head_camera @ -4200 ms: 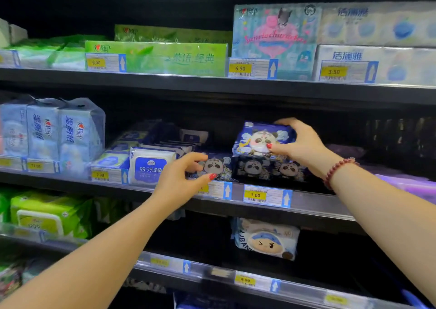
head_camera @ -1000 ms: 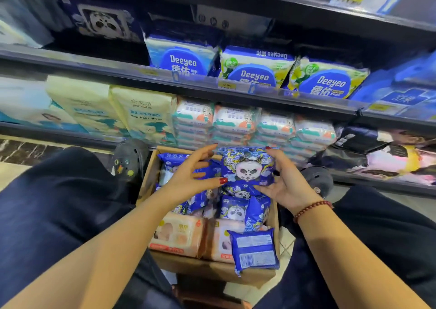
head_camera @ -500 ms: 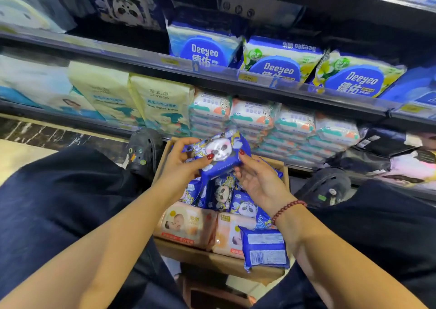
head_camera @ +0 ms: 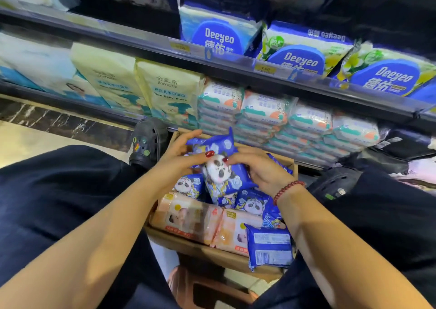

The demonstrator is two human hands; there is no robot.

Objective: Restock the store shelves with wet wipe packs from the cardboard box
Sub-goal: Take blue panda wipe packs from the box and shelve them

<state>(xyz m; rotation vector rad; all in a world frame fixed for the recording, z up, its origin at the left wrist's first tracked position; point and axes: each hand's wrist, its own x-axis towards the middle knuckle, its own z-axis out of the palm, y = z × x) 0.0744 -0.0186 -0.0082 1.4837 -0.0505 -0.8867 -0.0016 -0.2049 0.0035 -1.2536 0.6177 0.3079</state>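
1. The left hand and the right hand both pinch a bunch of blue panda wet wipe packs, thumbs on top and fingers curled beneath.
2. The bunch is lifted just above the cardboard box, which sits between the person's dark-trousered knees.
3. More blue panda packs lie inside the box, with peach baby-wipe packs along its near side.
4. One blue pack leans label-out over the box's near right corner.
5. Beyond the box, the lower shelf carries stacked white-and-teal packs.
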